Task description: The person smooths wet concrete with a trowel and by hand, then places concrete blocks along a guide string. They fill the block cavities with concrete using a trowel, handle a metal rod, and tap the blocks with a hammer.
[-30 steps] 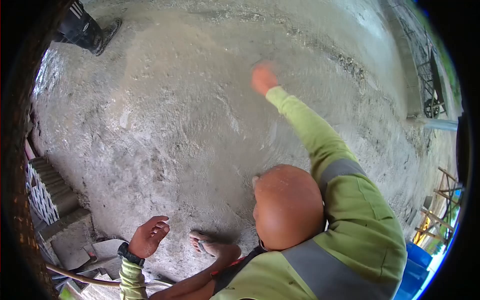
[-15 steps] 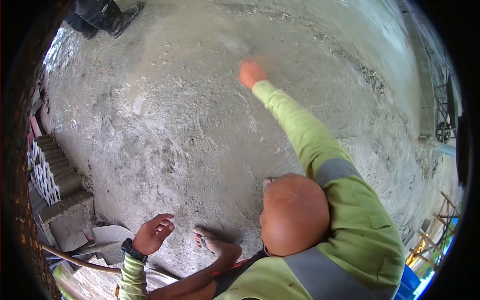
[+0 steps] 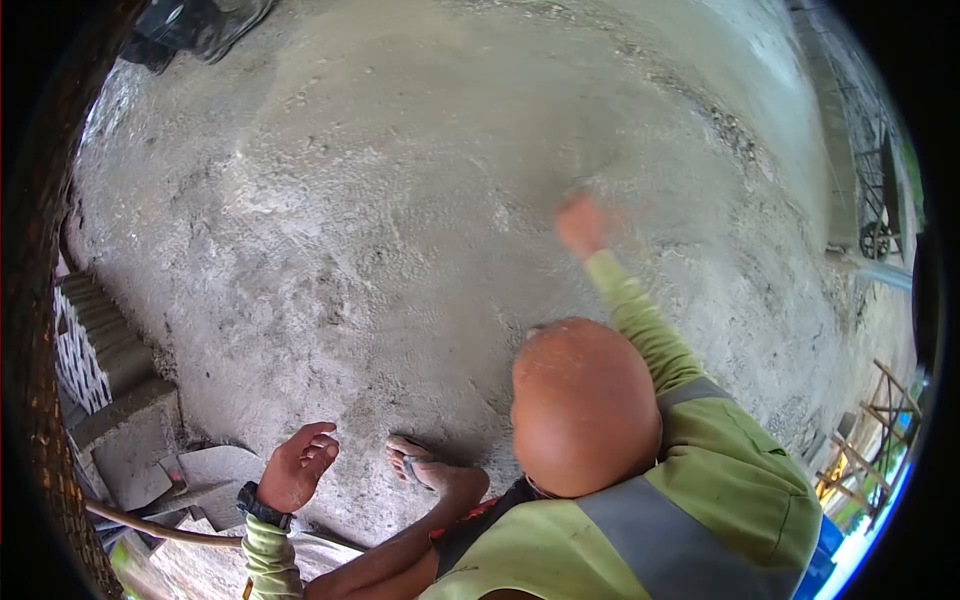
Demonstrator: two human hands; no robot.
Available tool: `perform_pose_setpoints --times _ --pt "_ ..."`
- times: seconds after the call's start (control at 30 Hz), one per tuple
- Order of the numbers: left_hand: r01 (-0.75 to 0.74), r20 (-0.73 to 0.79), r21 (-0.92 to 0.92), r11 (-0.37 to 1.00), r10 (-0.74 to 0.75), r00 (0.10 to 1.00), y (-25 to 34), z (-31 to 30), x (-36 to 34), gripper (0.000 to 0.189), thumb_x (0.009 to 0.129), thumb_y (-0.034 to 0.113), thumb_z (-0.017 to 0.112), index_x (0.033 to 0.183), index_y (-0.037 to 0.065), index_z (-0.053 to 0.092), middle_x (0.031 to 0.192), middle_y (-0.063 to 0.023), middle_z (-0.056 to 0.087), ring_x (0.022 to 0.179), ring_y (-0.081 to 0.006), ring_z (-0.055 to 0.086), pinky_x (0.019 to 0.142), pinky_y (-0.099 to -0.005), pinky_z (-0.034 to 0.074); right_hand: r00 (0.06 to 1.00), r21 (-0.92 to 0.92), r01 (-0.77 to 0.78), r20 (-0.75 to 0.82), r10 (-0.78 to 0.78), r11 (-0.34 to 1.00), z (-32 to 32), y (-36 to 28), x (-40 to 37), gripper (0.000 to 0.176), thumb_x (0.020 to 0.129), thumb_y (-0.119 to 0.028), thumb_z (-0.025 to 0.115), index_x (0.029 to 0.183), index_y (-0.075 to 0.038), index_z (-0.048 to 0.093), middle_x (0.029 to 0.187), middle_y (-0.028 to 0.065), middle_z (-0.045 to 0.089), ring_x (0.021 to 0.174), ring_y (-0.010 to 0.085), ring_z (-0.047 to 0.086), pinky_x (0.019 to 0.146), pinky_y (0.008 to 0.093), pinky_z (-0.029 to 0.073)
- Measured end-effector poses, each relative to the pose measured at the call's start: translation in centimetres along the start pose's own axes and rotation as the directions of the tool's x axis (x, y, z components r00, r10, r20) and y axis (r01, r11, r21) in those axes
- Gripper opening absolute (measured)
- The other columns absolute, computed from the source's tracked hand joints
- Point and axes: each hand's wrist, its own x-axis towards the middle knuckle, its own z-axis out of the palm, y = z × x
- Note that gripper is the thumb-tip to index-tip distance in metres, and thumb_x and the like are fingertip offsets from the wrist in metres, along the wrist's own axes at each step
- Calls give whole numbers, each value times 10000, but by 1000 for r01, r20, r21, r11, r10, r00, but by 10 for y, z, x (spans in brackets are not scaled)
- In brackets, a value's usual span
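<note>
My right hand (image 3: 580, 225), smeared by motion, is closed low over the wet grey concrete (image 3: 400, 250). What it grips cannot be made out. Its light green sleeve (image 3: 640, 320) reaches forward from the right shoulder. At lower left my left hand (image 3: 300, 465) hangs in the air with loosely bent fingers apart and nothing in it. A dark watch (image 3: 263, 505) circles that wrist. Close beside it, a bare foot in a thong sandal (image 3: 420, 465) rests on the concrete. A bare head (image 3: 585, 410) blocks part of the surface from view.
Stacked grey ribbed pieces (image 3: 105, 340) stand at the left edge, above a grey metal blade (image 3: 215, 475) and a long thin pole (image 3: 165, 530). Another person's dark boots (image 3: 195, 30) are at top left. A wooden frame (image 3: 870, 430) stands at right.
My right hand has swept back toward the body and to the right across the concrete. My left hand stays nearly in place. The other person's boots sit slightly higher in view.
</note>
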Motion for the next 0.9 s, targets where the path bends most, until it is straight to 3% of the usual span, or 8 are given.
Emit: perform_pose_setpoints --times 0.27,0.43,0.47,0.5,0.57,0.6,0.77,0.9 --pt "-85 40 -55 995 88 995 22 8 3 340 966 112 595 1287 17 536 1012 -65 644 929 -125 605 820 -267 492 952 330 40 274 -137 943 -25 -114 -65 360 901 -182 547 1077 131 535 770 311 624 717 457 640 624 494 514" --pt "-40 -29 -147 988 36 999 14 2 -7 353 975 111 585 1303 2 514 1023 -86 643 928 -142 603 827 -268 491 987 274 23 -160 22 961 -45 11 -102 348 906 -194 572 1074 109 545 890 288 653 723 423 649 647 476 517" --pt "-28 -16 -144 989 26 1000 9 2 -8 363 981 143 583 1306 0 506 1040 -95 648 922 -148 610 818 -274 488 899 490 -412 84 429 768 -50 25 -105 321 912 -195 581 1072 81 556 912 266 653 801 402 656 704 472 523" --pt "-18 -3 -138 990 18 1000 7 3 -8 376 988 175 580 1309 -3 498 1056 -103 653 915 -154 617 808 -280 484 622 552 -747 387 680 370 -51 35 -108 293 919 -197 591 1070 53 566 934 243 653 879 380 662 761 468 528" --pt "-2 52 -145 989 9 999 9 8 -2 379 992 172 573 1315 -7 488 1061 -102 647 924 -159 611 815 -289 488 771 296 -637 244 588 712 7 25 -132 332 909 -217 585 1115 43 582 1020 251 651 1010 404 636 879 510 494" --pt "3 62 -170 985 7 998 8 12 2 372 984 139 580 1311 -12 491 1056 -101 641 919 -156 607 820 -283 492 843 136 -536 126 523 833 31 -12 -144 346 857 -216 592 1076 51 579 900 258 679 881 436 663 763 495 532" --pt "-69 72 -132 989 79 994 29 17 10 364 979 113 580 1304 -24 493 1046 -107 633 921 -157 602 831 -285 499 878 403 -432 393 274 807 23 -110 -144 406 864 -283 617 1099 46 572 884 263 669 851 460 649 745 507 525" --pt "-83 33 -100 992 87 996 24 9 0 361 983 118 570 1305 -28 492 1045 -113 634 910 -159 603 828 -288 497 990 354 -55 144 3 934 -46 -60 -130 408 917 -302 577 1092 63 528 900 260 655 823 452 639 697 534 499"
